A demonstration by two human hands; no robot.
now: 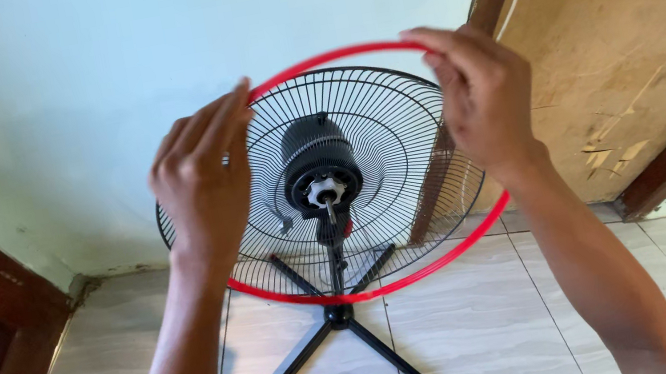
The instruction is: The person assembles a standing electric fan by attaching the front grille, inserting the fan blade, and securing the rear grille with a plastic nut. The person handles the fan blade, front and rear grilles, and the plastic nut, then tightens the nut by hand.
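Fingers (224,117) of both hands pinch red ring (386,286) against fan grille (399,149).

Soft, even daylight fills the room, brightest on the pale wall (64,88) at the upper left. Shadows are faint: a weak, blurred one lies on the tiled floor (463,318) under the fan stand (339,317). No glare. Focus is sharp throughout, with slight wide-angle stretching at the frame edges.
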